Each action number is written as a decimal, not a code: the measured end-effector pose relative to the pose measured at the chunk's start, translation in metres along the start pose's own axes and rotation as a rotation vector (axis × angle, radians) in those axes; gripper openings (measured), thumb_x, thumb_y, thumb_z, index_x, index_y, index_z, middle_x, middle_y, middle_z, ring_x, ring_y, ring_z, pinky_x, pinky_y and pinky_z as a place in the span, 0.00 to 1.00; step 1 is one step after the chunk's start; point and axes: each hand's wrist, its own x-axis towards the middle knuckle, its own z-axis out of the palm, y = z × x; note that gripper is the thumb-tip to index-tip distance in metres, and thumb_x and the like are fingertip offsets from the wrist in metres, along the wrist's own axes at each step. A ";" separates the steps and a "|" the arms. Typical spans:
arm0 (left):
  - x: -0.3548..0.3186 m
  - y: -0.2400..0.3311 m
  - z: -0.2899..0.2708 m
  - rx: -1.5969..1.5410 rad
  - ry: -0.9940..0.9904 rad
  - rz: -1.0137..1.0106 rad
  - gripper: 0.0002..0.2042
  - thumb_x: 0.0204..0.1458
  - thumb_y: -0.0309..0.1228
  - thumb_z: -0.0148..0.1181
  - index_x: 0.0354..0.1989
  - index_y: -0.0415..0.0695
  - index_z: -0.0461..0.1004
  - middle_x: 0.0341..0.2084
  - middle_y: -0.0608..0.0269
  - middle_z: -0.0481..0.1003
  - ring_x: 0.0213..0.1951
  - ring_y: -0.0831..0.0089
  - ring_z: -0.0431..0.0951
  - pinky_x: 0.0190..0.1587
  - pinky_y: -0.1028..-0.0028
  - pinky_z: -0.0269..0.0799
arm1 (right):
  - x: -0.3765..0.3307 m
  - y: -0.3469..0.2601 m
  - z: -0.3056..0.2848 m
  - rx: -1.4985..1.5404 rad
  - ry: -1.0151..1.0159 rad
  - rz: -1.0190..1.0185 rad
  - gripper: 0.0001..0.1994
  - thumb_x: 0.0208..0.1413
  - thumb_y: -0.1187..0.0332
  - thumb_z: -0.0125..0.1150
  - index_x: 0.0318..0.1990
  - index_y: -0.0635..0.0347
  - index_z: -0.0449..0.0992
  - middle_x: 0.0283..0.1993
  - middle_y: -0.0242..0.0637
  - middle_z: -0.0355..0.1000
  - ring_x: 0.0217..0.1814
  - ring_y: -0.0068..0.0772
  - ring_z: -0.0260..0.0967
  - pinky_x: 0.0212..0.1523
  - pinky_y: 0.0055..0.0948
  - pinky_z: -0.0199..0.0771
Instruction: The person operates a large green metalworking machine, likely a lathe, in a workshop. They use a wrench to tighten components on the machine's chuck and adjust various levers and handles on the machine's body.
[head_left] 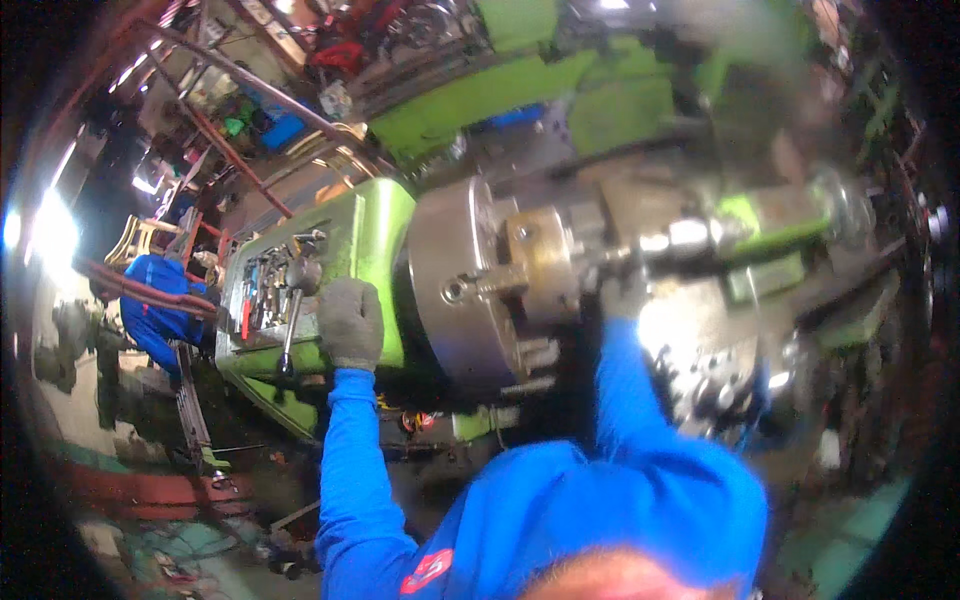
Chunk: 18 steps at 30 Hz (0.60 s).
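My left hand (pixel 350 325), in a grey glove, rests at the front of the green lathe headstock (pixel 385 235). Its fingers are curled closed, and whatever they hold is hidden under the glove. Just left of it stands a metal lever (pixel 291 330) with a dark knob. Right of the headstock is a large steel chuck (pixel 450 300), with a brass-toned block-shaped workpiece (pixel 540 260) at its face. My right hand (pixel 622 297) is beside the workpiece, close to the tool and tailstock side; blur and glare hide its fingers.
Several small tools (pixel 265 290) lie on the headstock top. A bright, glaring metal surface (pixel 690 330) is right of my right arm. A green tailstock part (pixel 780 225) stands further right. Another person in blue (pixel 160 305) is at the far left, behind a reddish rail (pixel 145 285).
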 end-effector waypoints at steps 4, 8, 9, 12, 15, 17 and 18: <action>0.018 0.014 0.008 0.102 0.005 0.054 0.09 0.57 0.28 0.59 0.24 0.40 0.71 0.24 0.50 0.69 0.31 0.49 0.72 0.36 0.53 0.66 | 0.040 0.063 0.041 0.966 0.071 -0.005 0.16 0.66 0.72 0.54 0.57 0.73 0.75 0.51 0.49 0.77 0.55 0.40 0.74 0.55 0.37 0.77; 0.002 -0.008 0.018 0.080 0.022 0.050 0.07 0.57 0.28 0.59 0.27 0.40 0.74 0.28 0.50 0.74 0.34 0.50 0.75 0.40 0.55 0.71 | 0.023 0.060 0.035 0.285 0.176 -0.038 0.16 0.58 0.68 0.62 0.49 0.72 0.77 0.47 0.52 0.80 0.50 0.39 0.78 0.52 0.36 0.77; 0.000 -0.010 0.018 0.050 0.007 0.031 0.07 0.57 0.28 0.59 0.28 0.40 0.75 0.29 0.49 0.75 0.35 0.50 0.76 0.41 0.55 0.71 | 0.016 0.047 0.030 0.327 0.193 -0.067 0.15 0.58 0.70 0.61 0.50 0.72 0.76 0.48 0.50 0.79 0.51 0.38 0.77 0.52 0.35 0.77; 0.013 0.000 0.014 -0.066 -0.022 0.030 0.06 0.57 0.28 0.60 0.30 0.40 0.77 0.31 0.50 0.77 0.37 0.50 0.78 0.44 0.55 0.73 | 0.057 0.091 0.062 0.873 0.223 -0.132 0.15 0.55 0.73 0.60 0.50 0.68 0.78 0.46 0.45 0.80 0.50 0.38 0.78 0.53 0.38 0.77; 0.004 -0.009 0.015 -0.046 -0.046 -0.016 0.06 0.56 0.28 0.60 0.30 0.40 0.77 0.31 0.49 0.77 0.38 0.49 0.78 0.44 0.54 0.73 | 0.057 0.089 0.071 0.905 0.197 -0.113 0.18 0.51 0.76 0.60 0.52 0.67 0.79 0.45 0.43 0.81 0.48 0.36 0.78 0.52 0.37 0.77; 0.001 -0.012 0.016 -0.021 -0.031 0.006 0.06 0.56 0.29 0.61 0.30 0.40 0.77 0.31 0.49 0.78 0.38 0.49 0.78 0.44 0.54 0.73 | 0.058 0.089 0.073 0.968 0.203 -0.113 0.20 0.49 0.77 0.60 0.53 0.68 0.79 0.45 0.42 0.81 0.47 0.34 0.78 0.51 0.35 0.77; 0.003 -0.012 0.017 -0.012 -0.022 0.022 0.06 0.56 0.29 0.61 0.30 0.40 0.77 0.32 0.49 0.78 0.39 0.49 0.78 0.45 0.54 0.73 | 0.063 0.091 0.075 1.140 0.211 -0.128 0.21 0.49 0.77 0.60 0.53 0.68 0.79 0.44 0.42 0.81 0.47 0.34 0.78 0.51 0.35 0.77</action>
